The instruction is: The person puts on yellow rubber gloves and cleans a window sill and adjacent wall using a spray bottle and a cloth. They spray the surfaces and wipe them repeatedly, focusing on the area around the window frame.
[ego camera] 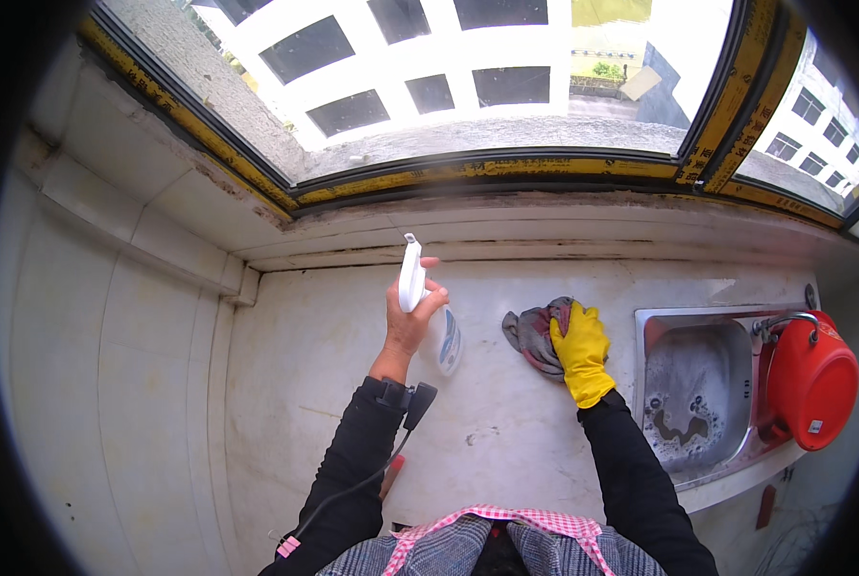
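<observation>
My left hand is bare and wrapped around the neck of a spray bottle. The bottle's white trigger head points up toward the window side, and its clear body with a blue label hangs below my fingers. On my right hand is a yellow rubber glove. It presses a grey and reddish cloth against the pale countertop. The cloth is bunched, and part of it is hidden under the glove.
Right of the cloth is a stainless steel sink with suds and dark water. A red plastic basin leans behind the faucet. A window frame with yellow tape runs along the back. A reddish-brown object lies partly under my left sleeve.
</observation>
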Demonstrator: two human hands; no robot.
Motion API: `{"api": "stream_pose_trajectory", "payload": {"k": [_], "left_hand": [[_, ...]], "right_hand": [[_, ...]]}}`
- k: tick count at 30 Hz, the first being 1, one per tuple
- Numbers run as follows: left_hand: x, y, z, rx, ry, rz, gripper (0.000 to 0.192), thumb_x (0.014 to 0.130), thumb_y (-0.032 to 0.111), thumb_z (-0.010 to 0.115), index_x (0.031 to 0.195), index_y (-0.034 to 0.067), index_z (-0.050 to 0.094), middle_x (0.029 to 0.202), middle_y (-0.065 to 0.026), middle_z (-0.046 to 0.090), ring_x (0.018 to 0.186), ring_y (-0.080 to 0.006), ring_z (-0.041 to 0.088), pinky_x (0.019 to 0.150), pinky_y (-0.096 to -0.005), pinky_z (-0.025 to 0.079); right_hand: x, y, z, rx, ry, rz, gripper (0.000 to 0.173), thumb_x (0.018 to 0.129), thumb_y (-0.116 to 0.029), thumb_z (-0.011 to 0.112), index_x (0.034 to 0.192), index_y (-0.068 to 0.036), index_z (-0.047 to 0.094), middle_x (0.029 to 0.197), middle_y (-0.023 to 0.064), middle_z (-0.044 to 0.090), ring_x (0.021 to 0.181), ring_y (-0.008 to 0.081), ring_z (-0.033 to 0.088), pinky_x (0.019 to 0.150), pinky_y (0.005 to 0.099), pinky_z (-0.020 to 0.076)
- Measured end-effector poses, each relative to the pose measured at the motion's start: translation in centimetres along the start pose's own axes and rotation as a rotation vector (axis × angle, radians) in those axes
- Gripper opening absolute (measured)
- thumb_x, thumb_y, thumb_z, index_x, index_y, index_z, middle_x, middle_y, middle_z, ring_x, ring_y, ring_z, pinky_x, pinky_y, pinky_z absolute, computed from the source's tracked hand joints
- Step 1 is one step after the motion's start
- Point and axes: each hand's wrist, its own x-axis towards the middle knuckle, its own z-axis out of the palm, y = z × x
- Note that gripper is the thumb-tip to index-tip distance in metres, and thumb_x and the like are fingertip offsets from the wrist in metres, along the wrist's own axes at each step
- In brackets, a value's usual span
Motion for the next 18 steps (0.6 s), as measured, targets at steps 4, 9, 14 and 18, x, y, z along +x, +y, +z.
{"api": "stream_pose_trajectory", "payload": {"k": [4,9,14,18], "left_hand": [[0.9,0.1,1.1,-0.05,-0.041,-0.024,0.048,0.078,0.009,0.069,0.123,-0.003,0.058,0.073,-0.0003,0.063,0.073,-0.0103,0.064,0.072,-0.0253,0.051],[1.5,-0.1,2.5,-0.056,-0.034,-0.009,0.052,0.079,0.008,0.07,0.128,-0.002,0.056,0.073,0.0016,0.062,0.073,-0.0088,0.063,0.072,-0.0246,0.05],[2.0,-0.3,2.4,0.001,-0.062,-0.024,0.046,0.078,0.009,0.068,0.122,0.0,0.061,0.072,0.0005,0.064,0.07,-0.0084,0.061,0.071,-0.0247,0.049],[2.4,-0.5,2.4,0.067,-0.09,-0.002,0.037,0.074,0.008,0.067,0.11,0.001,0.064,0.07,-0.0015,0.066,0.067,-0.0081,0.06,0.068,-0.0246,0.049]], "right_hand": [[-0.2,0.1,0.2,0.014,0.017,-0.007,0.05,0.083,-0.05,0.065,0.114,-0.012,0.057,0.102,0.0152,0.056,0.087,0.0358,0.063,0.063,0.0489,0.0528],[-0.1,0.2,0.4,0.04,0.029,-0.012,0.051,0.083,-0.05,0.066,0.115,-0.012,0.057,0.103,0.0156,0.056,0.088,0.0359,0.063,0.063,0.0486,0.0528],[-0.1,0.3,0.6,0.06,0.037,-0.018,0.052,0.082,-0.049,0.066,0.117,-0.012,0.057,0.102,0.0154,0.057,0.088,0.0358,0.063,0.063,0.0484,0.0527],[-0.2,0.3,0.7,0.061,0.05,-0.012,0.052,0.082,-0.049,0.066,0.117,-0.012,0.057,0.101,0.0144,0.057,0.088,0.0356,0.063,0.062,0.0486,0.0526]]}}
